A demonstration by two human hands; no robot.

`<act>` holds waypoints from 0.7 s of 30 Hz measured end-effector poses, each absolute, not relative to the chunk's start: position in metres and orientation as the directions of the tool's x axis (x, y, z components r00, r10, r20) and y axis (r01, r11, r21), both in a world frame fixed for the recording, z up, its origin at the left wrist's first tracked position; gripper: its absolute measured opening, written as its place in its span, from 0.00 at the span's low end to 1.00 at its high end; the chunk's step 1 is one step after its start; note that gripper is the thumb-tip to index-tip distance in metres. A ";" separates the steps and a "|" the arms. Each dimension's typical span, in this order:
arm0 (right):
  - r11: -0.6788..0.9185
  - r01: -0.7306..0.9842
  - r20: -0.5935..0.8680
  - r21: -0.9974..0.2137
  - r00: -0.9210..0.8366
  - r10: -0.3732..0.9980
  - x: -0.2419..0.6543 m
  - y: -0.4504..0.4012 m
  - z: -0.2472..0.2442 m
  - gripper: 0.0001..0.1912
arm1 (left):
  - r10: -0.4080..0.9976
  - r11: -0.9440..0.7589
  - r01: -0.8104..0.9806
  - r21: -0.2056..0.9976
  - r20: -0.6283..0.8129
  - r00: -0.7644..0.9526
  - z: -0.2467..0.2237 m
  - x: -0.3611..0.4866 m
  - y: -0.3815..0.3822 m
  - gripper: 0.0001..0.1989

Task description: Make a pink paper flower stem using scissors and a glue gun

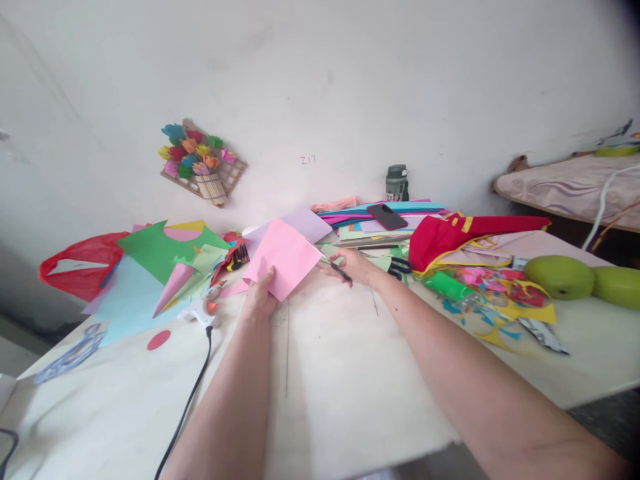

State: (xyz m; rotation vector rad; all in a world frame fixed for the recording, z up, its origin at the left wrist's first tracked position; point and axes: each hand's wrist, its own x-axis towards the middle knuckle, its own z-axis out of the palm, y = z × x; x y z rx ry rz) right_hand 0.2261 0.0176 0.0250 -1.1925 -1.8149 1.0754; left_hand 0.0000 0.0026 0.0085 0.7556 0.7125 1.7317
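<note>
A sheet of pink paper (pixel 287 261) is held up at a tilt over the table. My left hand (pixel 261 293) grips its lower left edge, thumb on the near face. My right hand (pixel 357 265) is closed on what look like slim scissors (pixel 342 272) with a dark handle; their silvery blade lies at the sheet's right corner. My fingers partly hide them. Behind the pink sheet is a lilac sheet (pixel 313 225). A second pair of scissors (pixel 400 267) with dark handles lies just right of my right hand.
A glue gun (pixel 203 313) with a black cord, a pink paper cone (pixel 173 288) and green paper (pixel 167 257) lie left. A phone (pixel 387 217) rests on stacked paper, near a flask (pixel 397 182). Right are red cloth (pixel 440 240), colourful scraps (pixel 500 327) and green fruits (pixel 560 277).
</note>
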 end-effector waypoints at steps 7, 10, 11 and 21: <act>0.322 0.357 0.212 -0.877 -0.316 0.925 0.225 0.020 0.022 0.21 | 0.958 -0.260 -0.587 0.767 0.128 -0.257 0.011 0.002 0.001 0.17; 0.314 0.340 0.206 -0.886 -0.318 0.925 0.224 0.019 0.023 0.23 | 0.959 -0.254 -0.585 0.770 0.123 -0.256 0.012 0.003 0.001 0.17; 0.309 0.333 0.202 -0.891 -0.319 0.926 0.224 0.018 0.024 0.24 | 0.959 -0.256 -0.585 0.769 0.124 -0.256 0.012 0.002 0.001 0.17; 0.269 0.279 0.171 -0.922 -0.330 0.928 0.224 0.018 0.027 0.26 | 0.960 -0.250 -0.596 0.763 0.117 -0.253 0.009 0.000 0.003 0.17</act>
